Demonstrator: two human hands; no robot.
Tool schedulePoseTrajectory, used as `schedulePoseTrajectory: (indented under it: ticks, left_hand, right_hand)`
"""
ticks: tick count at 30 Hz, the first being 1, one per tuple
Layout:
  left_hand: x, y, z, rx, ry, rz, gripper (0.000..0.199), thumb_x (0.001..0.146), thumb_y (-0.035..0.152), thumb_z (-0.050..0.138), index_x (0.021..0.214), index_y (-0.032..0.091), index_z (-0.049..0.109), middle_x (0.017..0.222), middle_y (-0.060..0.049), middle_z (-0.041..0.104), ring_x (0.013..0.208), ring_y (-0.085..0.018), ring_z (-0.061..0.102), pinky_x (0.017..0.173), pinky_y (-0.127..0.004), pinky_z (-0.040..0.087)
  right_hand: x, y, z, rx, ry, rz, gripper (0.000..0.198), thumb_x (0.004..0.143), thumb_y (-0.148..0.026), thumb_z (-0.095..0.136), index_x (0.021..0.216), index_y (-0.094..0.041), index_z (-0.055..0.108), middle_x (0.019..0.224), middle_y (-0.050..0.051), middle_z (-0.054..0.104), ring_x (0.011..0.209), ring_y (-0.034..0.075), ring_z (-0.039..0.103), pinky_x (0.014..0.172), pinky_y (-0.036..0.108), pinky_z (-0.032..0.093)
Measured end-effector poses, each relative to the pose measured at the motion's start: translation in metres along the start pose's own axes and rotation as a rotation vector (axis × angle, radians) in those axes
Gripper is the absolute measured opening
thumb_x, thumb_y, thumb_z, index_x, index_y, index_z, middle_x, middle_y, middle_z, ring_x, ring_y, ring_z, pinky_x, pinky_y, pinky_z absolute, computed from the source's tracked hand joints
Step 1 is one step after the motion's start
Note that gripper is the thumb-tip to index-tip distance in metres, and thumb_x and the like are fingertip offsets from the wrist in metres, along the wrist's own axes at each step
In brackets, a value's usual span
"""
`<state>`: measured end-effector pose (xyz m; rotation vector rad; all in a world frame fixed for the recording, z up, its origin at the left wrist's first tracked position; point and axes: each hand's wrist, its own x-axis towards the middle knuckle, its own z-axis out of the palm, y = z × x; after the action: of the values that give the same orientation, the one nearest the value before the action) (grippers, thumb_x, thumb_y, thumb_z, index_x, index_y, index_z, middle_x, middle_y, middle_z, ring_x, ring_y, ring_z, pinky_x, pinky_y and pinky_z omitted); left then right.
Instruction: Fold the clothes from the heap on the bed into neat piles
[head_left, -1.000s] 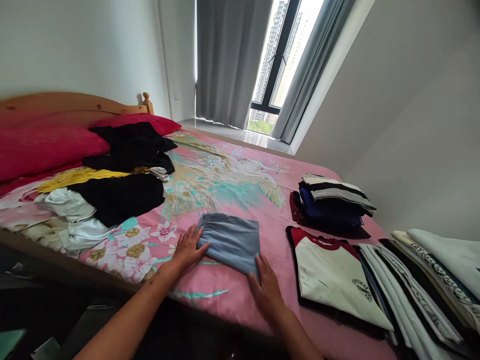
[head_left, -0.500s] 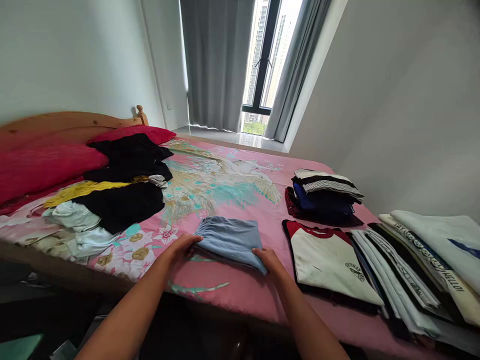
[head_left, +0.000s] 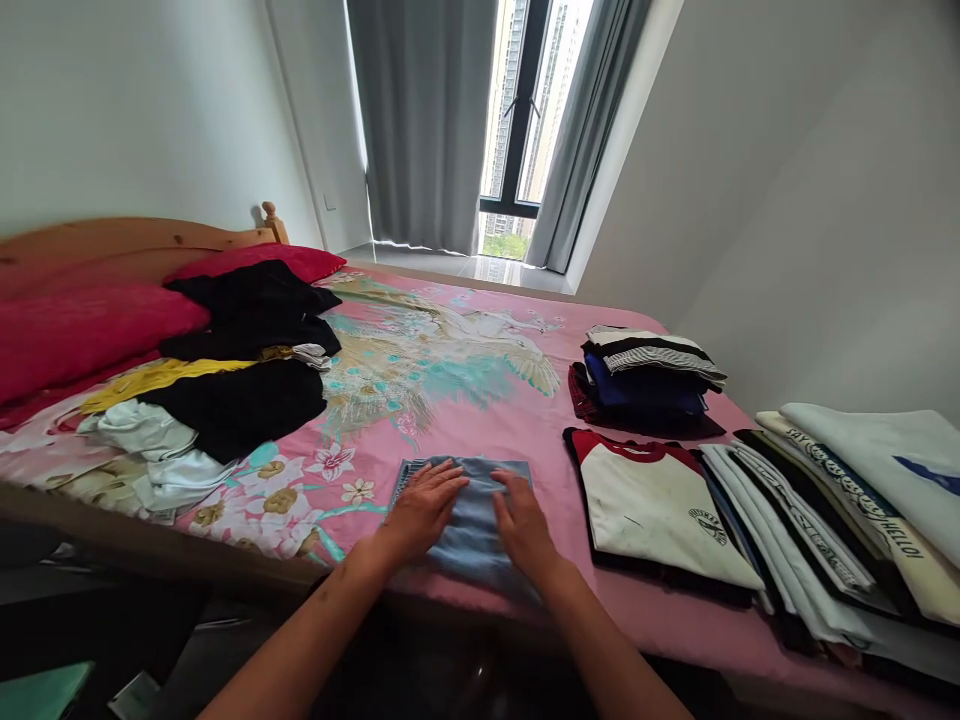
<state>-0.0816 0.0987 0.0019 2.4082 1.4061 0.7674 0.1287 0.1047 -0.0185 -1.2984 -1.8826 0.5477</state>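
left hand (head_left: 418,512) and right hand (head_left: 522,530) moved inward over the blue garment (head_left: 474,545), each grip spread

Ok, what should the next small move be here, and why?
I'd probably smooth the folded blue-grey garment outward with the right grip, using the left grip to steady it. The garment lies on the pink sheet, faint creases seem to show between the two, and the left one is spread over the side with the gathered edge.
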Motion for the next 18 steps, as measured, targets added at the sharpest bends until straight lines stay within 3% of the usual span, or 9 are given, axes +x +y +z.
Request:
schedulePoseTrajectory:
  ticks: [1,3,5,9,12,14,16,18]
  left_hand:
    - [0.008,-0.002,0.006,0.065,-0.06,-0.007,0.04,0.09,0.03,0.038,0.128,0.026,0.052,0.138,-0.005,0.049,0.133,-0.022,0.035,0.113,-0.049,0.013]
    - [0.014,-0.015,0.019,0.162,-0.139,-0.162,0.049,0.089,0.04,0.041,0.135,0.025,0.045,0.145,-0.007,0.038,0.139,-0.027,0.023,0.111,-0.058,-0.001]
    - [0.01,-0.035,0.03,0.192,-0.163,-0.361,0.058,0.087,0.05,0.04,0.139,0.024,0.039,0.148,-0.008,0.032,0.14,-0.031,0.016,0.109,-0.061,-0.001]
    - [-0.001,-0.069,0.043,0.138,-0.074,-0.533,0.064,0.088,0.051,0.034,0.144,0.019,0.029,0.153,-0.009,0.021,0.141,-0.028,0.011,0.112,-0.053,0.008]
    - [-0.001,-0.085,0.036,-0.032,0.035,-0.655,0.069,0.083,0.042,0.043,0.142,0.009,0.029,0.151,-0.016,0.023,0.14,-0.026,0.019,0.113,-0.041,0.015]
    - [0.004,-0.093,0.025,-0.23,0.06,-0.76,0.076,0.07,0.037,0.059,0.137,0.007,0.035,0.148,-0.019,0.03,0.138,-0.028,0.024,0.112,-0.039,0.018]
    - [0.011,-0.099,0.013,-0.402,0.048,-0.851,0.078,0.056,0.03,0.069,0.127,0.008,0.045,0.141,-0.02,0.04,0.133,-0.032,0.032,0.107,-0.039,0.027]
    - [0.016,-0.1,0.004,-0.528,-0.003,-0.891,0.068,0.049,0.027,0.071,0.113,0.01,0.054,0.123,-0.017,0.057,0.119,-0.033,0.048,0.094,-0.037,0.041]
  right_hand:
    - [0.006,-0.001,0.008,-0.08,-0.066,-0.045,0.038,0.09,-0.031,0.037,0.123,-0.019,0.053,0.131,0.01,0.052,0.127,0.022,0.04,0.109,0.045,0.023]
    - [0.012,0.01,0.02,-0.239,-0.205,-0.025,0.044,0.09,-0.033,0.039,0.132,-0.021,0.046,0.141,0.008,0.042,0.136,0.023,0.027,0.112,0.05,0.007]
    - [0.009,0.032,0.026,-0.35,-0.262,0.1,0.051,0.09,-0.037,0.039,0.138,-0.02,0.04,0.147,0.008,0.033,0.139,0.025,0.02,0.112,0.052,0.002]
    - [0.001,0.074,0.017,-0.357,-0.06,0.32,0.059,0.089,-0.038,0.036,0.141,-0.01,0.035,0.148,0.014,0.029,0.138,0.025,0.022,0.112,0.043,0.013]
    - [0.009,0.089,0.003,-0.126,0.03,0.441,0.062,0.082,-0.038,0.047,0.137,-0.011,0.039,0.14,0.015,0.04,0.132,0.026,0.032,0.109,0.039,0.022]
    - [0.022,0.093,-0.006,0.057,-0.025,0.544,0.06,0.075,-0.036,0.054,0.129,-0.012,0.047,0.128,0.015,0.053,0.121,0.026,0.045,0.1,0.036,0.035]
    - [0.037,0.095,-0.011,0.188,-0.135,0.631,0.048,0.069,-0.033,0.058,0.111,-0.012,0.059,0.104,0.013,0.065,0.098,0.025,0.06,0.081,0.031,0.046]
    - [0.05,0.096,-0.011,0.278,-0.241,0.683,0.031,0.063,-0.029,0.06,0.088,-0.012,0.066,0.077,0.008,0.067,0.072,0.021,0.062,0.061,0.027,0.046]
